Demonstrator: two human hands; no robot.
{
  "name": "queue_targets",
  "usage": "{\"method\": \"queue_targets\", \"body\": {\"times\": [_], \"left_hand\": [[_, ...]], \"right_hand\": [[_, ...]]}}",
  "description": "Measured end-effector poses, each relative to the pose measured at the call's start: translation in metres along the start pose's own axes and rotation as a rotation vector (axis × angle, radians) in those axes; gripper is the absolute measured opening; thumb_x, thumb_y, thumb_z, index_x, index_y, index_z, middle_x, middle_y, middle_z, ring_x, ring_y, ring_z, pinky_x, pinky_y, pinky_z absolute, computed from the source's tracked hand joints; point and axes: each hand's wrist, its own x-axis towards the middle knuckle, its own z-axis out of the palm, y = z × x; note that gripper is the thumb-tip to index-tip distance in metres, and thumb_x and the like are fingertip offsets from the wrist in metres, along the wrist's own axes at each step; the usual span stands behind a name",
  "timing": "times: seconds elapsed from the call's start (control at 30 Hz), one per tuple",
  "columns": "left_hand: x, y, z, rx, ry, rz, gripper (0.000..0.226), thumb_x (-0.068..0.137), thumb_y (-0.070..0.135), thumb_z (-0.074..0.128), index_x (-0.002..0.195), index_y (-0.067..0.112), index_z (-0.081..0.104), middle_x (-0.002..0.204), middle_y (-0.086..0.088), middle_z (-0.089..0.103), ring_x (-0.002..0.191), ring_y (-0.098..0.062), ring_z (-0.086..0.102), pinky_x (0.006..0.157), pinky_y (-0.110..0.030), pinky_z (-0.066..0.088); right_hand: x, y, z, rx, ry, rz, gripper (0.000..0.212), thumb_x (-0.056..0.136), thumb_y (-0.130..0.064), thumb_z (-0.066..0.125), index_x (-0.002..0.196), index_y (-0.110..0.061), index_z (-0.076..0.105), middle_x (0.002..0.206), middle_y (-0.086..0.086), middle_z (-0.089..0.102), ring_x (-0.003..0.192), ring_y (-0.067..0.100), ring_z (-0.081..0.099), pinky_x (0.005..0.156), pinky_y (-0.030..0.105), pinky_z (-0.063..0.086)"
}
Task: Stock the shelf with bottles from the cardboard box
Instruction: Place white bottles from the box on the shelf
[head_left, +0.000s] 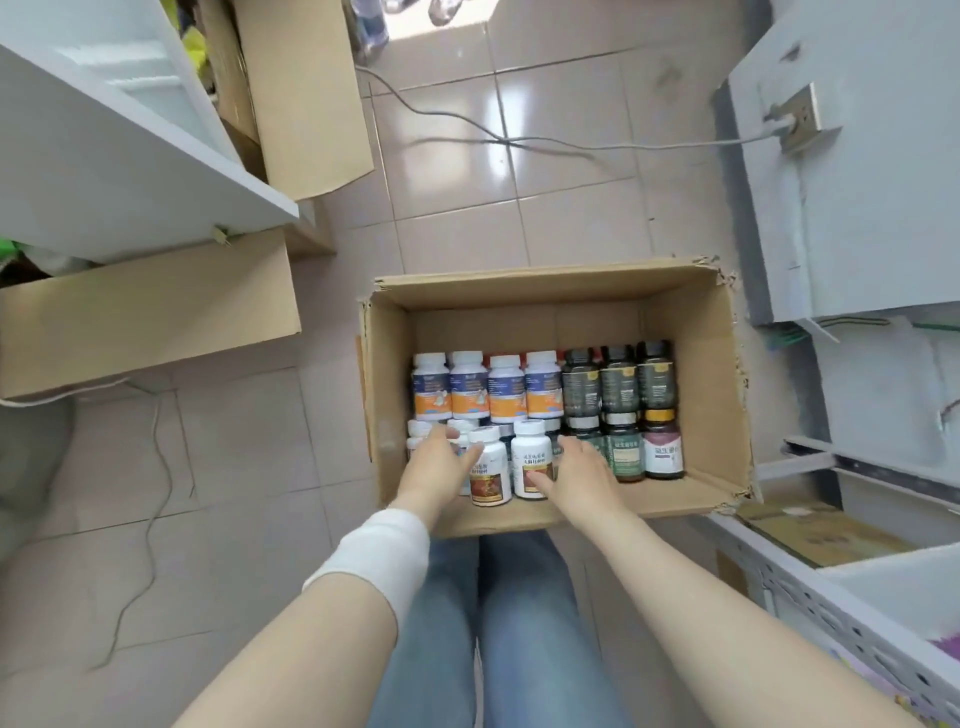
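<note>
An open cardboard box (696, 332) stands on the tiled floor in front of my knees. Inside stand several white bottles with orange and blue labels (470, 387), several dark bottles (618, 382) and two white bottles with red-brown labels (489, 475) at the front. My left hand (439, 465) reaches into the box with straight fingers, its thumb touching the left white bottle. My right hand (579, 470) lies beside the right white bottle (530, 462), thumb against its label. Neither hand visibly grips a bottle.
A white shelf unit (130, 171) rises at the left, with closed cardboard boxes (145, 312) under and behind it. Grey metal shelving (857, 208) stands at the right, with a perforated edge near my right arm. Cables (467, 124) trail over the floor tiles.
</note>
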Motion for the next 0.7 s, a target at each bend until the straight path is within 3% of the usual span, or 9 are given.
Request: {"method": "queue_targets", "body": {"times": [0.17,0.43,0.57,0.7], "left_hand": [[0.018,0.002,0.009,-0.028,-0.017,0.019,0.054,0.087,0.043,0.06,0.129,0.011,0.049,0.123,-0.004,0.059,0.113,-0.019,0.054,0.095,-0.03,0.042],[0.015,0.006,0.011,-0.072,-0.041,0.064,0.049,0.084,0.038,0.066,0.123,0.011,0.055,0.121,-0.004,0.061,0.11,-0.017,0.056,0.09,-0.027,0.044],[-0.004,0.004,-0.002,-0.137,-0.037,0.153,0.04,0.085,0.033,0.067,0.118,0.014,0.057,0.108,0.005,0.058,0.095,-0.012,0.052,0.078,-0.022,0.04],[-0.034,0.008,-0.022,-0.146,-0.024,0.297,0.037,0.082,0.035,0.069,0.113,0.017,0.058,0.106,0.004,0.06,0.095,-0.014,0.055,0.079,-0.025,0.045]], "right_hand": [[0.021,0.007,0.016,0.155,-0.083,0.099,0.069,0.073,-0.036,0.076,0.127,-0.009,0.044,0.131,0.009,0.051,0.122,0.025,0.048,0.1,0.036,0.041],[0.021,0.002,0.012,0.255,-0.061,0.165,0.059,0.069,-0.028,0.08,0.114,-0.009,0.047,0.119,0.008,0.057,0.11,0.024,0.055,0.087,0.032,0.044],[0.002,0.001,-0.002,0.291,-0.071,0.167,0.06,0.072,-0.03,0.078,0.117,-0.008,0.045,0.119,0.008,0.059,0.111,0.023,0.055,0.084,0.029,0.041],[-0.041,0.007,-0.022,0.469,-0.005,0.15,0.064,0.073,-0.025,0.078,0.123,-0.008,0.044,0.123,0.008,0.058,0.111,0.022,0.055,0.088,0.03,0.042]]}}
